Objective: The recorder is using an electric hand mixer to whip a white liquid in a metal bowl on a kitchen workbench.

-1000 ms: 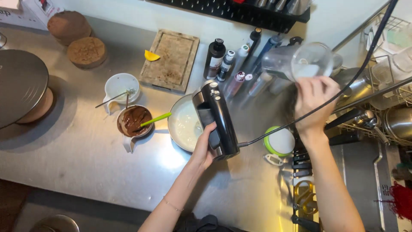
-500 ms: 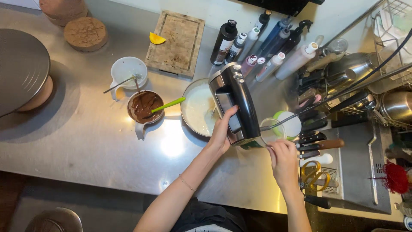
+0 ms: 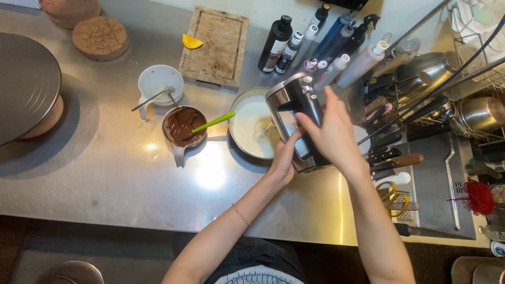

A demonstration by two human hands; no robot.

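Note:
A black and silver hand mixer (image 3: 292, 113) stands over a metal bowl (image 3: 243, 108) of white cream, its beaters down in the cream. My left hand (image 3: 284, 158) grips the mixer's handle from below. My right hand (image 3: 332, 130) lies on the mixer's top right side, fingers wrapped over it. To the left, a small cup of chocolate mixture (image 3: 182, 126) holds a green spatula (image 3: 213, 122). A white cup (image 3: 160, 82) with a spoon stands behind it.
A wooden cutting board (image 3: 216, 44) with an orange wedge (image 3: 191, 42) lies at the back. Bottles (image 3: 310, 44) crowd behind the bowl. A cake turntable (image 3: 23, 87) and two round cake layers (image 3: 100, 37) are at left. Knives, scissors and metal pots lie at right.
My right hand put down the clear jug it held up, dropped near the counter edge, then came onto the mixer. The left hand stayed on the mixer's handle.

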